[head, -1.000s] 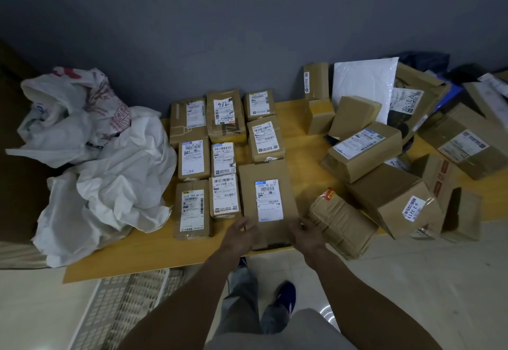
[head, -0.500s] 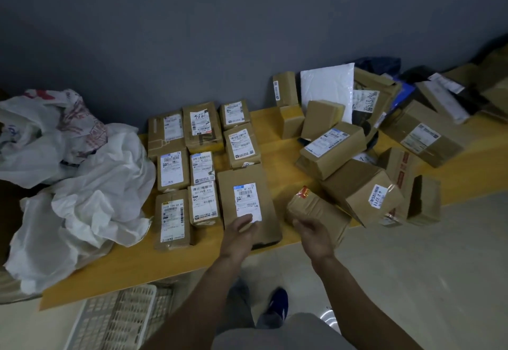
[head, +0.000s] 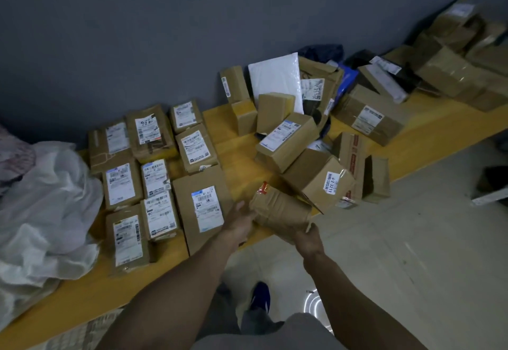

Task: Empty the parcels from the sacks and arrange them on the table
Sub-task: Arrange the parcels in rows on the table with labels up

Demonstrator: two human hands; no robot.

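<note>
The left hand (head: 238, 224) cups one end of a taped parcel (head: 280, 211) and the right hand (head: 309, 239) curls under the other, so both hands carry it just over the front edge of the bench (head: 236, 157); it seems bound for the bare strip beside the neat rows (head: 154, 182), laid label-up for reading; a loose heap (head: 319, 182) waits to the right; crumpled white sacks (head: 46, 212) slump at the left.
</note>
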